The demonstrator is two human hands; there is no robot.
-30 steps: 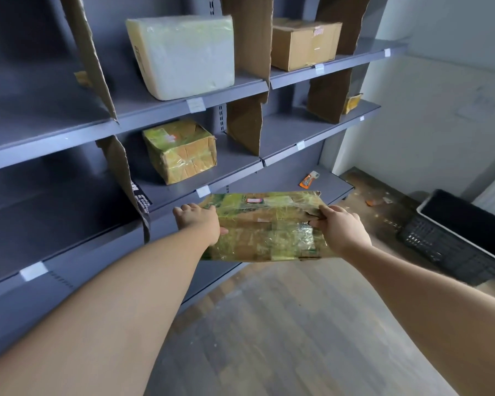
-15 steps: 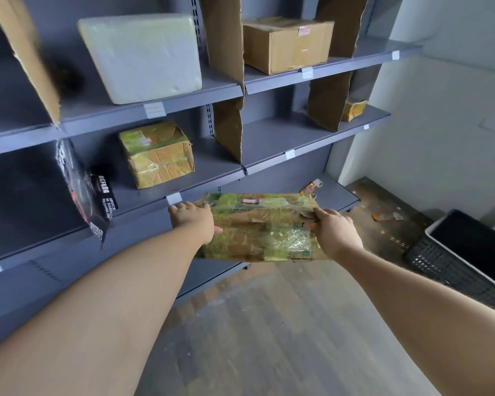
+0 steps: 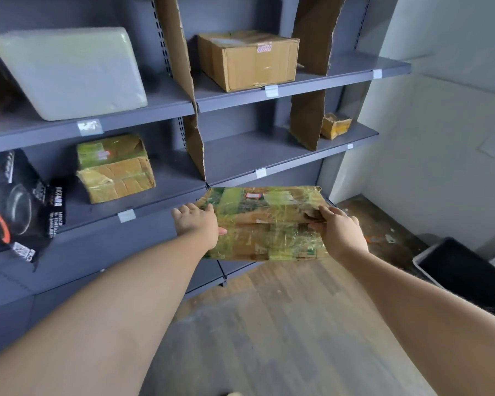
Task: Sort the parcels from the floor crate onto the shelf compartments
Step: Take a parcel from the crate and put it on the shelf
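Held parcel: we are recording a flat cardboard parcel, wrapped in yellow-green tape, hanging in the air in front of the shelf unit, just below the front edge of the middle shelf and not touching it.
Parcel attitude: it is lying roughly flat, with its broad face tipping toward the camera; a small red-and-white label is showing near the far edge.
Left hand: the left hand is gripping the parcel's left end, with the thumb lying on the top face.
Right hand: the right hand is gripping the right end, thumb pressing on top; the fingers are hidden underneath.
Top shelf: a white foam-like block is sitting in the left compartment and a brown cardboard box in the next, with a cardboard divider standing between them.
Middle shelf: a taped box is sitting left of that divider; a black printed carton is overhanging the edge further left; a small yellow parcel is lying just beside the second divider.
Floor crate: a black crate is standing on the wooden floor at the right edge, well apart from both hands; we cannot tell what it contains.
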